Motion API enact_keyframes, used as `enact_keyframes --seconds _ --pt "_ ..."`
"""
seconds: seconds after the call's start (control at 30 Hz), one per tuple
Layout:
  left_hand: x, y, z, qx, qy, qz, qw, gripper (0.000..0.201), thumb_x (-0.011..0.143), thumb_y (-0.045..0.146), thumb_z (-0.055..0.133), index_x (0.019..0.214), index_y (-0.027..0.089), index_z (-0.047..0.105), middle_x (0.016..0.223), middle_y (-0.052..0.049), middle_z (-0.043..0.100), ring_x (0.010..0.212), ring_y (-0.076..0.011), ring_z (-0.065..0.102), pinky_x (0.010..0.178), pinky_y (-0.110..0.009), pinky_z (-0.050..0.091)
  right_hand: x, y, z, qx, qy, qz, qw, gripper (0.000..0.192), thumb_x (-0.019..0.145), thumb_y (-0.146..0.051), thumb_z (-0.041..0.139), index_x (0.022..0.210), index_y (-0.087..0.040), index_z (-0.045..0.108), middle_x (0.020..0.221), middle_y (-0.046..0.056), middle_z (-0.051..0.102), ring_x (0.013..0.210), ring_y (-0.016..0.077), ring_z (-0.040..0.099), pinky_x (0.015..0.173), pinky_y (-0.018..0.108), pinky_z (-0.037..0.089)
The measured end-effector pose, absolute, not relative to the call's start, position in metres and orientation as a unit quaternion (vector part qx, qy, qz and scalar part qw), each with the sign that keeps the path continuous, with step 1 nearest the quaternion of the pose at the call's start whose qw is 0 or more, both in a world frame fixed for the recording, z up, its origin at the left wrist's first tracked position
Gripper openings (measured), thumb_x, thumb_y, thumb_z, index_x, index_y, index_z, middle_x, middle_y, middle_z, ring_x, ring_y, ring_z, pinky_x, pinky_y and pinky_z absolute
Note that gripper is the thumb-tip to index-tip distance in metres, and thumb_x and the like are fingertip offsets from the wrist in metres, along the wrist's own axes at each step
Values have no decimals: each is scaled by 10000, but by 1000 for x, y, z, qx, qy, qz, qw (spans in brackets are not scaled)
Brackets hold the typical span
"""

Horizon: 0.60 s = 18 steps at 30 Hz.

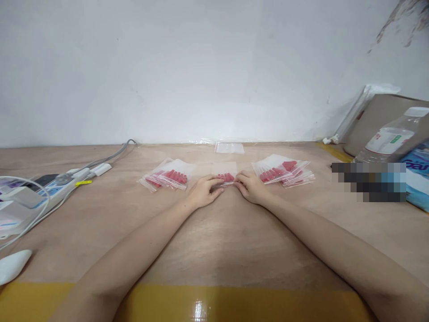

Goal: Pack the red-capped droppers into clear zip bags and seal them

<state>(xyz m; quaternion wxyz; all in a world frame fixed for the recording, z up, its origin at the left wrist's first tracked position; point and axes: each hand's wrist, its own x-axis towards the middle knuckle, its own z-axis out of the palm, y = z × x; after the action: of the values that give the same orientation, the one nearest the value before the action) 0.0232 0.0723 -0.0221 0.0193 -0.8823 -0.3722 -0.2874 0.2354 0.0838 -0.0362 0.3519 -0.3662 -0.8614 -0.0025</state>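
Observation:
Between my hands a small clear zip bag lies on the wooden table, with several red pieces in a row inside it. My left hand has its thumb and fingers closed at the bag's near left corner. At the near right corner, my right hand pinches the same edge. To the left is a fanned pile of zip bags with red pieces in them. Another such pile of filled bags sits to the right. The exact kind of the red pieces is too small to tell.
Beyond my hands, a flat clear bag lies near the wall. A power strip with plugs and cables is on the left, above a white rounded object. On the right stand a plastic bottle and a blue package.

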Motion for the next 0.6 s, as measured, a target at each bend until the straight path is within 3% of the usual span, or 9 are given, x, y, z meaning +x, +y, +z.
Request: enact_keyframes --seconds 0.1,0.2,0.3,0.43,0.6 --pt "28 75 -23 -887 -355 -294 29 233 830 251 563 1041 183 635 1029 -57 647 886 -178 628 790 -300 515 240 82 -38 -386 -825 24 411 132 835 -189 445 803 -165 571 763 60 597 728 163 562 676 294 451" --pt "30 79 -25 -892 -335 -299 53 204 849 215 537 1015 173 647 993 -54 665 889 -173 634 793 -292 515 246 82 -41 -365 -819 70 436 152 787 -192 508 925 -159 564 849 65 632 765 160 597 695 290 474" --pt "28 81 -27 -897 -319 -297 68 193 865 218 514 981 176 662 984 -49 673 880 -169 643 776 -285 522 252 86 -45 -357 -830 78 422 221 748 -153 521 967 -161 556 897 65 642 767 152 620 688 280 489" --pt "24 82 -28 -900 -319 -288 78 199 869 250 510 972 192 669 985 -41 674 875 -173 647 761 -288 527 257 89 -46 -358 -858 4 369 157 770 -116 477 861 -179 588 837 58 648 771 163 609 689 288 479" --pt "23 81 -28 -900 -336 -269 70 226 872 313 505 1005 216 660 1015 -36 660 900 -176 637 779 -296 519 256 89 -45 -348 -873 -54 337 247 803 -79 407 921 -178 600 919 75 647 831 164 595 726 287 465"
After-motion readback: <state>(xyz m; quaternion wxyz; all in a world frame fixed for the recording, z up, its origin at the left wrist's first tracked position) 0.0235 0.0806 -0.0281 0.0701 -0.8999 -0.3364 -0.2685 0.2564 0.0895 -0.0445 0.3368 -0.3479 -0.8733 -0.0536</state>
